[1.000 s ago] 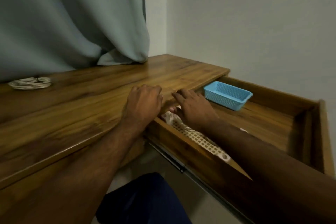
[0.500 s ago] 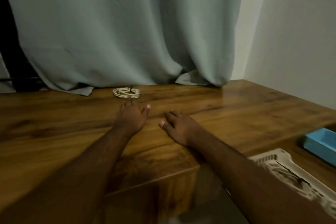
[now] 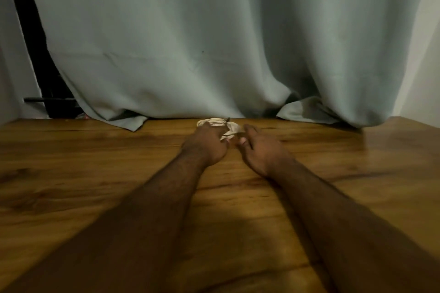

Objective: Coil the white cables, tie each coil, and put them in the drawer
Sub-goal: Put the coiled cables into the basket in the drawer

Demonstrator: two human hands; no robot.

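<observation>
A white coiled cable (image 3: 229, 127) lies at the back of the wooden desk (image 3: 95, 173), just in front of the curtain hem. Both my arms stretch forward to it. My left hand (image 3: 205, 144) grips the coil's left side, its fingers curled over the loops. My right hand (image 3: 259, 150) pinches the coil's right end between forefinger and thumb. The coil looks bunched between the two hands, and a small dark tie end sticks up from its top. The hands hide its near half. The drawer is out of view.
A pale green curtain (image 3: 214, 43) hangs along the back of the desk, and its hem rests on the wood. A dark gap (image 3: 35, 54) shows at the far left, and a white wall (image 3: 423, 54) stands at the right.
My view swung left from the open drawer to the desk's back edge. Both hands left the drawer, moved across the desktop and closed on the white coil by the curtain.
</observation>
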